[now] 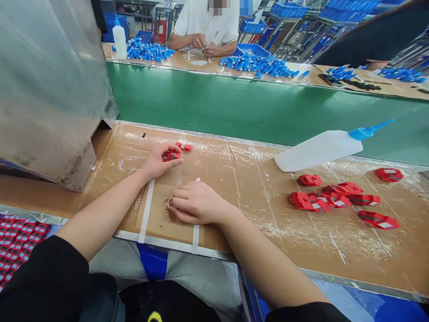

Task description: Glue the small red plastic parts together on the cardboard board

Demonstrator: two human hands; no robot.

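My left hand (pixel 161 160) rests on the brown cardboard-covered workbench (pixel 254 223) with its fingers closed on a small red plastic part (pixel 171 155). Two more red parts (pixel 185 146) lie just beyond its fingertips. My right hand (pixel 197 203) lies curled on the bench nearer to me, fingers pressed on a small pale ring-like piece (pixel 170 204) that is mostly hidden. A cluster of several red parts (pixel 330 199) lies to the right, apart from both hands.
A white squeeze bottle with a blue nozzle (pixel 321 147) lies on its side. A green conveyor belt (pixel 261 107) runs behind the bench. A metal housing (pixel 50 85) stands at left. Across the belt a person's hands (pixel 203 44) work among blue parts (pixel 258 65). A tray of red parts (pixel 16 241) sits at lower left.
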